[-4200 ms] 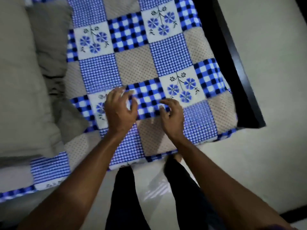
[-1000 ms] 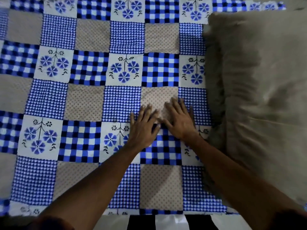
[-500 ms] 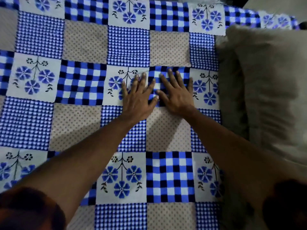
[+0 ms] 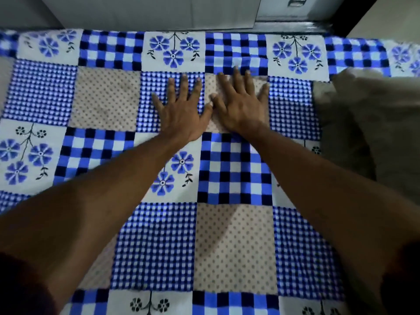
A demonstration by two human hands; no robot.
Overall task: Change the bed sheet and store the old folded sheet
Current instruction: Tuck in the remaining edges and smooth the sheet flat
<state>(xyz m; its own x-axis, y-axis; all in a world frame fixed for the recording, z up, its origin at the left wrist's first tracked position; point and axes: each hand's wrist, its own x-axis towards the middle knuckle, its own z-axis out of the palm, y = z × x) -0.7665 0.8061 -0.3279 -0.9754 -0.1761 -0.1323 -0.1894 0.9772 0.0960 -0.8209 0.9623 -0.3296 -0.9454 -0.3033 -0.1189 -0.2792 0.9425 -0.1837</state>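
Note:
A patchwork bed sheet point(image 4: 104, 101) of blue check, blue flower and beige dotted squares lies spread flat over the bed and fills most of the view. My left hand point(image 4: 181, 112) presses flat on a small-check square with its fingers spread. Right beside it, my right hand point(image 4: 242, 105) lies flat on a beige dotted square, fingers straight and reaching the far row of squares. The thumbs nearly touch. Both arms stretch far across the bed. No folded sheet is in view.
A grey pillow point(image 4: 375, 133) lies on the sheet at the right. Beyond the sheet's far edge runs a light wall or panel point(image 4: 145, 12). A dark bed frame point(image 4: 295, 27) shows at the top right.
Both flat hands have slid across the sheet, away from me, toward its far edge. Four seconds ago they were at a corner of the bed with fingers curled.

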